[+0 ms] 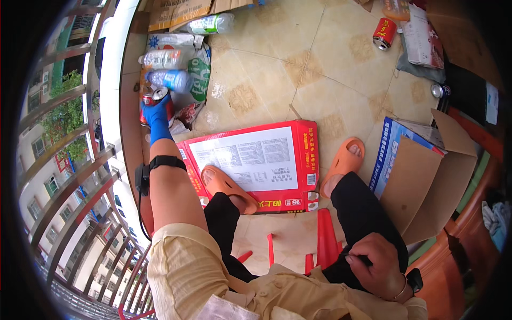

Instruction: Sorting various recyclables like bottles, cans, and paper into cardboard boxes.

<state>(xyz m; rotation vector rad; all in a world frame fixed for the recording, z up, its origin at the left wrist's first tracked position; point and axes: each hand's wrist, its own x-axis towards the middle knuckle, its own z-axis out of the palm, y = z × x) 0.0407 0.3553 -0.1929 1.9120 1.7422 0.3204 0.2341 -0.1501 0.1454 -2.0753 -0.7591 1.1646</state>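
Note:
My left hand (157, 112), in a blue glove, reaches out to the far left and is at a red drink can (160, 94) among other cans; its fingers are partly hidden, so a firm grip cannot be made out. Just beyond it lie a blue-tinted plastic bottle (171, 80) and a clear plastic bottle (165, 59) on a printed plastic bag (201, 76). My bare right hand (370, 258) rests by my right thigh with its fingers curled; whether something small is between thumb and finger is unclear.
A flattened red carton (306, 160) lies under my left sandal. An open cardboard box (416, 180) stands at the right. Another red can (385, 33) lies at the upper right. A metal railing (68, 184) runs along the left, and red stool legs (328, 240) show below.

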